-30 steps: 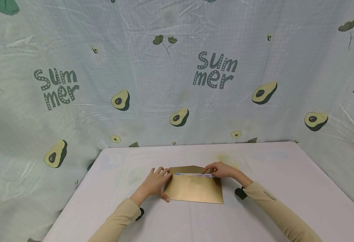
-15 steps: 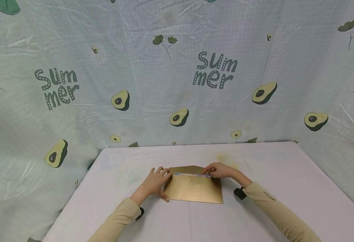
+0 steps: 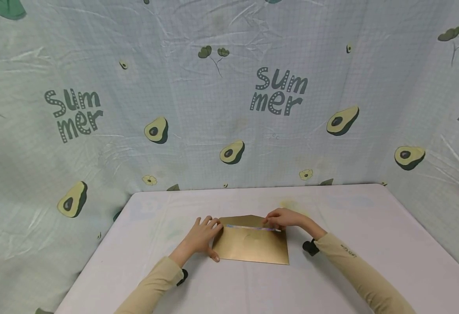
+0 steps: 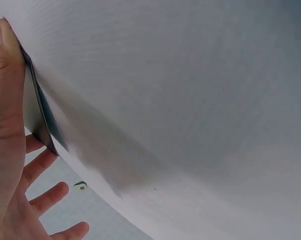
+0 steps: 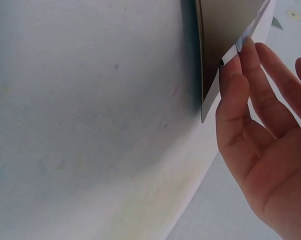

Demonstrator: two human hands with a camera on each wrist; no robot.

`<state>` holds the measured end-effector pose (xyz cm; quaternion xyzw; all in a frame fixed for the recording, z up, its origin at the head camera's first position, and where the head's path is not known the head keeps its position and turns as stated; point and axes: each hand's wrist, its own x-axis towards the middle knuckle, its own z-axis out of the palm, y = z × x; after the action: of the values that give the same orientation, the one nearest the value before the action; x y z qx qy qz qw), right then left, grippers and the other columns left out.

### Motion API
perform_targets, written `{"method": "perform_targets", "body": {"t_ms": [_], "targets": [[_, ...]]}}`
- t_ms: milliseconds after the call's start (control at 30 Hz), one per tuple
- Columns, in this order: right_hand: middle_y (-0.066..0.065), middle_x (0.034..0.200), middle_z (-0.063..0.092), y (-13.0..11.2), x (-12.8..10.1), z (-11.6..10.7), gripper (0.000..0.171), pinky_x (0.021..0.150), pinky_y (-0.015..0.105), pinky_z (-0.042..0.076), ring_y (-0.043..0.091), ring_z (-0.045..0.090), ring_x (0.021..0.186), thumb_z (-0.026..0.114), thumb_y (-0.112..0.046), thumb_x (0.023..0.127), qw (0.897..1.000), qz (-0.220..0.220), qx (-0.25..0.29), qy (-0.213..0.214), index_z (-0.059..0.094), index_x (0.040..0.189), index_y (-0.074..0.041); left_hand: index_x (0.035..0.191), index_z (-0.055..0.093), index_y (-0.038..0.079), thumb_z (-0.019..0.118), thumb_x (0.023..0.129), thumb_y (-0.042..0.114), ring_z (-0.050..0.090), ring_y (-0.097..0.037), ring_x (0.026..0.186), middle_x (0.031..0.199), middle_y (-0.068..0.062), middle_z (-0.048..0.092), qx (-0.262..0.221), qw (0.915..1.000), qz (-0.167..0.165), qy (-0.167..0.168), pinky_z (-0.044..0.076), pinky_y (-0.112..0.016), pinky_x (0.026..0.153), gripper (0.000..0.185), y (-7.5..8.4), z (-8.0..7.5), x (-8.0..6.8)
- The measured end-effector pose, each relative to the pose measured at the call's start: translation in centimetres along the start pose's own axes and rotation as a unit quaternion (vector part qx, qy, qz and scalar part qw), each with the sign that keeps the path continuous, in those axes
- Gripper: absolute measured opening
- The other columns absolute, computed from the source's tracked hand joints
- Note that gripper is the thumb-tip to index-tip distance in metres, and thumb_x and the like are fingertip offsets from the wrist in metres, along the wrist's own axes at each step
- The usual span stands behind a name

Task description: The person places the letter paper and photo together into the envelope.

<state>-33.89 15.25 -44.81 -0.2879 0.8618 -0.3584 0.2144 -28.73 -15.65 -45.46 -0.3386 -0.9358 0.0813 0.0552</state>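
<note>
A gold envelope lies on the table with its pointed flap folded open at the far side. Along its mouth shows the narrow edge of a blue and violet printed sheet; the rest of it is hidden inside. My left hand rests on the envelope's left end, thumb at the near corner, the other fingers spread towards the far one. At the right end of the mouth, my right hand has curled fingers and pinches the sheet's edge. In the right wrist view its fingertips touch the pale paper.
The envelope is on a white-covered table with a faint yellow stain near its far side. A pale curtain printed with avocados hangs behind and along both sides. Each wrist wears a black camera.
My right hand has shifted slightly, its fingers curling more at the right end of the envelope's mouth. The visible strip of the sheet looks narrower. My left hand stays in place.
</note>
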Motion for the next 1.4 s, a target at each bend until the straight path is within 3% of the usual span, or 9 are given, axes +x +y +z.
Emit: {"method": "perform_targets", "body": {"t_ms": [367, 567, 700, 833, 933, 1167, 1267, 1400], "targets": [[0.015, 0.087, 0.063, 0.5, -0.2, 0.1, 0.034, 0.053, 0.025, 0.042, 0.013, 0.052, 0.064, 0.037, -0.018, 0.095, 0.999, 0.015, 0.026, 0.021, 0.054, 0.115, 0.004, 0.120, 0.047, 0.013, 0.067, 0.045, 0.072, 0.043, -0.027, 0.111, 0.118, -0.005, 0.048, 0.012, 0.9999, -0.004, 0.012, 0.038, -0.055, 0.088, 0.098, 0.0, 0.0, 0.0], [0.018, 0.091, 0.062, 0.9, -0.9, 0.5, 0.033, 0.055, 0.027, 0.044, 0.015, 0.052, 0.066, 0.041, -0.018, 0.094, 0.999, -0.014, 0.031, 0.026, 0.052, 0.115, 0.005, 0.124, 0.046, 0.010, 0.069, 0.046, 0.069, 0.044, -0.028, 0.111, 0.121, -0.006, 0.047, -0.012, 0.9999, -0.007, 0.000, 0.038, -0.054, 0.088, 0.100, 0.0, 0.0, -0.2], [0.013, 0.094, 0.063, 1.1, -1.6, 0.8, 0.031, 0.060, 0.025, 0.045, 0.015, 0.055, 0.074, 0.045, -0.022, 0.093, 0.997, -0.032, -0.013, 0.063, 0.057, 0.111, 0.000, 0.126, 0.045, 0.010, 0.069, 0.047, 0.068, 0.044, -0.028, 0.112, 0.123, -0.007, 0.047, -0.019, 0.9998, -0.008, -0.002, 0.038, -0.053, 0.088, 0.101, -0.1, 0.0, -0.5], [0.007, 0.098, 0.064, 1.9, -2.3, 0.9, 0.025, 0.068, 0.025, 0.045, 0.017, 0.057, 0.085, 0.048, -0.023, 0.092, 0.989, -0.031, -0.073, 0.122, 0.061, 0.106, -0.007, 0.126, 0.046, 0.009, 0.070, 0.047, 0.067, 0.044, -0.028, 0.112, 0.123, -0.007, 0.047, -0.021, 0.9998, -0.007, 0.004, 0.038, -0.054, 0.088, 0.101, -0.1, -0.2, -0.6], [0.007, 0.100, 0.065, 2.4, -2.8, 0.8, 0.025, 0.072, 0.029, 0.047, 0.019, 0.058, 0.090, 0.048, -0.024, 0.092, 0.985, -0.039, -0.085, 0.146, 0.062, 0.105, -0.008, 0.127, 0.045, 0.009, 0.071, 0.048, 0.066, 0.043, -0.028, 0.113, 0.124, -0.007, 0.047, -0.022, 0.9997, -0.009, 0.002, 0.038, -0.054, 0.089, 0.101, -0.1, -0.3, -0.7], [0.004, 0.092, 0.067, 3.1, -4.5, 0.1, 0.027, 0.066, 0.027, 0.048, 0.012, 0.060, 0.081, 0.047, -0.027, 0.092, 0.972, -0.124, -0.094, 0.177, 0.063, 0.100, -0.007, 0.131, 0.043, 0.009, 0.071, 0.052, 0.065, 0.042, -0.028, 0.116, 0.128, -0.007, 0.046, -0.037, 0.9992, -0.013, -0.012, 0.036, -0.055, 0.091, 0.101, -0.1, -0.5, -0.9], [0.007, 0.091, 0.067, 3.3, -5.4, 0.2, 0.023, 0.066, 0.028, 0.048, 0.016, 0.061, 0.081, 0.048, -0.020, 0.092, 0.968, -0.121, -0.112, 0.192, 0.062, 0.100, -0.004, 0.131, 0.042, 0.008, 0.072, 0.055, 0.062, 0.042, -0.029, 0.116, 0.128, -0.008, 0.046, -0.052, 0.9986, -0.008, -0.005, 0.036, -0.055, 0.091, 0.098, 0.0, -0.7, -1.2], [0.012, 0.096, 0.066, 3.4, -6.6, 0.5, 0.019, 0.071, 0.031, 0.049, 0.025, 0.061, 0.087, 0.049, -0.011, 0.090, 0.965, -0.077, -0.136, 0.209, 0.062, 0.101, -0.001, 0.132, 0.040, 0.007, 0.071, 0.063, 0.055, 0.040, -0.031, 0.119, 0.130, -0.009, 0.046, -0.090, 0.9959, 0.005, 0.013, 0.036, -0.055, 0.092, 0.090, 0.2, -0.8, -2.2]]}}
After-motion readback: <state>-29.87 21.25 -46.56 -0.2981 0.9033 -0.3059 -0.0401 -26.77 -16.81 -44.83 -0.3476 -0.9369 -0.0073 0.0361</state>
